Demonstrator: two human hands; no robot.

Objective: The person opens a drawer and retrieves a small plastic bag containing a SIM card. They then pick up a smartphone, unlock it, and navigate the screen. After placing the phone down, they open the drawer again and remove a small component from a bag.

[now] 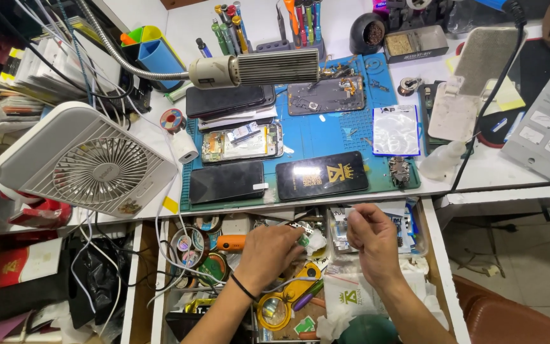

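a small metal part (300,227) sits pinched in the left hand (268,251) over the open drawer (160,280), likely lifted for a closer look. the right hand (372,239) is curled; what it grips, i cannot tell. 2 phones (321,176) lie above on the blue mat (326,137).

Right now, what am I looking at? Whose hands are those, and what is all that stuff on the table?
The camera sits on a person's head and looks down, so these are that person's own hands. The left hand and the right hand hover over an open, cluttered drawer; the left pinches a small part, too tiny to name. Above, a blue mat holds phones, some opened up, and a dark phone screen. A white fan stands at the left, and a lamp on a bendy neck hangs over the mat.
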